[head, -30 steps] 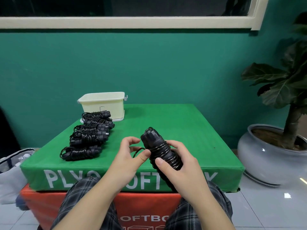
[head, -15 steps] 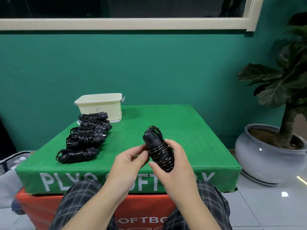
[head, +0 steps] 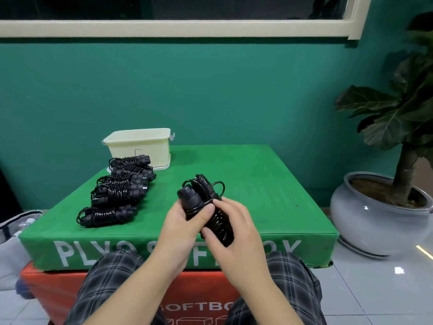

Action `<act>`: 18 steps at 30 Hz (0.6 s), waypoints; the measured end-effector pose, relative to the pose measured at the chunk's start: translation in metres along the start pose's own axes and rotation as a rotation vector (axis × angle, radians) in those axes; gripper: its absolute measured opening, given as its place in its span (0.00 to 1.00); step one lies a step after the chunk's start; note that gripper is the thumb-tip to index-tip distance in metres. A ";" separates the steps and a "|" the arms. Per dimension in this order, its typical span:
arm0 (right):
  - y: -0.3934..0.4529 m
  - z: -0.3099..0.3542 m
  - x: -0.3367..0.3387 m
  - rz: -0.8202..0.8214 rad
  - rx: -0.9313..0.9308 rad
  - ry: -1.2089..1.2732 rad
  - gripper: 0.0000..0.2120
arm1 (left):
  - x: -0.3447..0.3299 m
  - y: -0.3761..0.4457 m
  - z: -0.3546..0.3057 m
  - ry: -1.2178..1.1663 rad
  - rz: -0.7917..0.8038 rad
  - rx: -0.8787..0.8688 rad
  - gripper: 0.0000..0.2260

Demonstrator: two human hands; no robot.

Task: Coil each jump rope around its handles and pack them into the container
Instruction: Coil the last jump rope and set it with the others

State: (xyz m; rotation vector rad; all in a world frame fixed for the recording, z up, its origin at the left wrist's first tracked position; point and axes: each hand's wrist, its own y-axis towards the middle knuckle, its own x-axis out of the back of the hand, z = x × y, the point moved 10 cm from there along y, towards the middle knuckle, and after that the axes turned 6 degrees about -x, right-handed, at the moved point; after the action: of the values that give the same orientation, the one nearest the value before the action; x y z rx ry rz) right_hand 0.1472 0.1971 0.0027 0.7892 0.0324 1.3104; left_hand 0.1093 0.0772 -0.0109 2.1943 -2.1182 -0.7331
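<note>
Coiled jump rope (head: pixel 206 207) (both hands)

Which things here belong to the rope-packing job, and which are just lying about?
Job: held jump rope, left hand, right hand, coiled ropes, cream container.
Lying about: potted plant, grey bag.

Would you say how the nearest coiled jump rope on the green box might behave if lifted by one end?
The nearest coiled jump rope would probably lift as one stiff bundle, since cord wraps its handles. The loose loop at its left end may sag or unwind. It looks light.
</note>
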 end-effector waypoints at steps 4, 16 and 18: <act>0.007 -0.016 0.002 0.085 -0.190 0.299 0.14 | 0.013 -0.001 -0.002 0.076 0.000 -0.018 0.17; 0.002 -0.023 -0.018 0.142 -0.255 0.367 0.23 | 0.014 -0.007 0.007 0.009 -0.016 0.056 0.21; 0.000 -0.022 -0.021 0.139 -0.238 0.331 0.27 | 0.013 -0.009 0.010 0.039 -0.012 0.074 0.21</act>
State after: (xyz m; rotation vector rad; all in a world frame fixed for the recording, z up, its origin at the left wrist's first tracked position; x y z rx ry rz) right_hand 0.1306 0.1897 -0.0224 0.3721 0.0848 1.5344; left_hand 0.1138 0.0685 -0.0271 2.2402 -2.1492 -0.6170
